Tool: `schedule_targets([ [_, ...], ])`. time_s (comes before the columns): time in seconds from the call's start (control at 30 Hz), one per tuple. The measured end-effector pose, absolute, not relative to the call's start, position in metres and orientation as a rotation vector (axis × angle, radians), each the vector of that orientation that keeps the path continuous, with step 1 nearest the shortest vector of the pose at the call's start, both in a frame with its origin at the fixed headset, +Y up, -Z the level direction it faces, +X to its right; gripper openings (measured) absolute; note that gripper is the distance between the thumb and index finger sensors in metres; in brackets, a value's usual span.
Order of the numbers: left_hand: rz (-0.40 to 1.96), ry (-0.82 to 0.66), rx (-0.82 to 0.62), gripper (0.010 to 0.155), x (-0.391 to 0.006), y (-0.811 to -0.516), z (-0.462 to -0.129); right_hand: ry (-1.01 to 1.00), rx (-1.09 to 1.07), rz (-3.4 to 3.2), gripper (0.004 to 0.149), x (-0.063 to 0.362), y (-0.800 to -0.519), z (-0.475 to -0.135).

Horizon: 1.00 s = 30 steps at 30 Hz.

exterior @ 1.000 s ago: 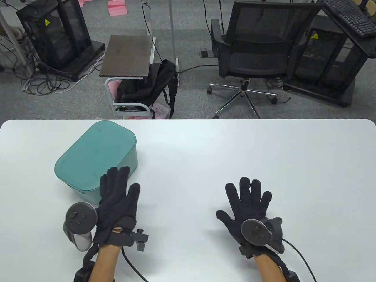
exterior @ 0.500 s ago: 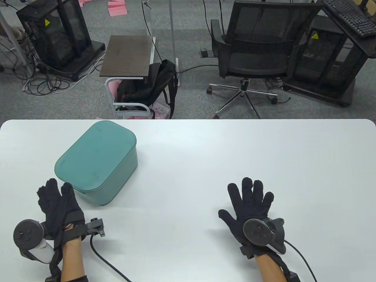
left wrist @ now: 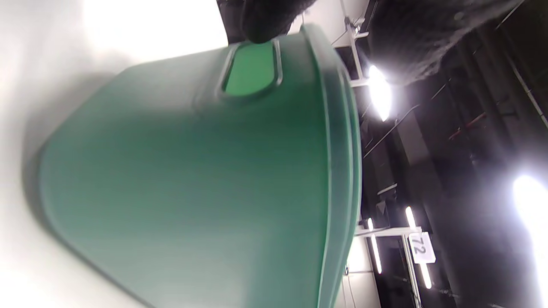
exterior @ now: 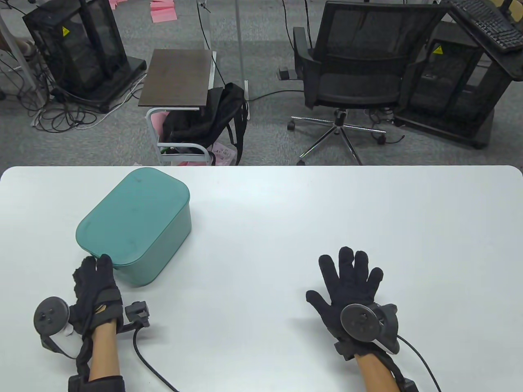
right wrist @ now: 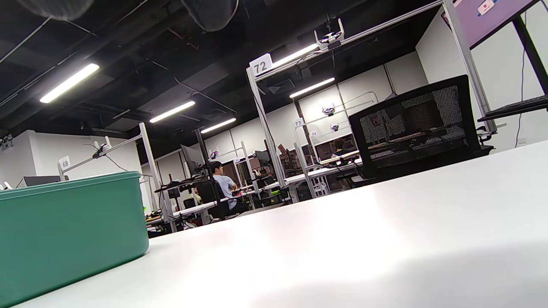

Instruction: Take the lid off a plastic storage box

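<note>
A teal plastic storage box (exterior: 159, 241) with its matching lid (exterior: 130, 212) on top stands on the left of the white table (exterior: 286, 212). My left hand (exterior: 98, 286) is at the box's near left corner, its fingertips (exterior: 104, 261) touching the lid's edge. In the left wrist view, which lies on its side, the box wall (left wrist: 192, 179) fills the frame and a fingertip (left wrist: 265, 21) touches just above the handle recess (left wrist: 250, 68). My right hand (exterior: 347, 281) lies flat on the table with fingers spread, far right of the box. The right wrist view shows the box (right wrist: 68, 231) at the left.
Beyond the table's far edge stand an office chair (exterior: 359, 77), a small side table (exterior: 177, 77) with a black bag (exterior: 208, 118), and black equipment racks (exterior: 77, 53).
My left hand swung from the box's near right side out to the left, then moved in to the lid's near left corner. My right hand barely moved.
</note>
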State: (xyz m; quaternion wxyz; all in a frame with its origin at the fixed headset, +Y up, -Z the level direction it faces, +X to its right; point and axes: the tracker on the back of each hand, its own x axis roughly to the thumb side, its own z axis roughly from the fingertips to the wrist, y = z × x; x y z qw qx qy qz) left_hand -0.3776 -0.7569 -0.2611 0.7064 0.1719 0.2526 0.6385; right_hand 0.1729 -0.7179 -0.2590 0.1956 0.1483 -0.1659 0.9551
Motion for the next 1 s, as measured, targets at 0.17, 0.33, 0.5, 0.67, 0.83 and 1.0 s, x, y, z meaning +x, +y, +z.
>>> schedule_targets([
  [0.17,1.435,0.574,0.357,0.088,-0.373,-0.762,-0.265,-0.469,0.412,2.672,0.079,0.174,-0.717,-0.259],
  [0.33,1.567,0.559,0.345,0.082,-0.371,-0.764,-0.268,-0.468,0.407,2.667,0.078,0.175,-0.717,-0.259],
  [0.5,1.935,0.466,0.268,0.072,-0.366,-0.781,-0.276,-0.472,0.400,2.662,0.078,0.176,-0.717,-0.259],
  [0.67,2.122,0.381,0.233,0.068,-0.360,-0.788,-0.280,-0.474,0.397,2.659,0.078,0.177,-0.717,-0.260],
  [0.83,2.184,0.399,0.286,0.067,-0.353,-0.787,-0.277,-0.478,0.389,2.652,0.078,0.179,-0.717,-0.260],
  [1.0,2.191,0.378,0.259,0.067,-0.343,-0.780,-0.275,-0.491,0.374,2.642,0.077,0.182,-0.715,-0.260],
])
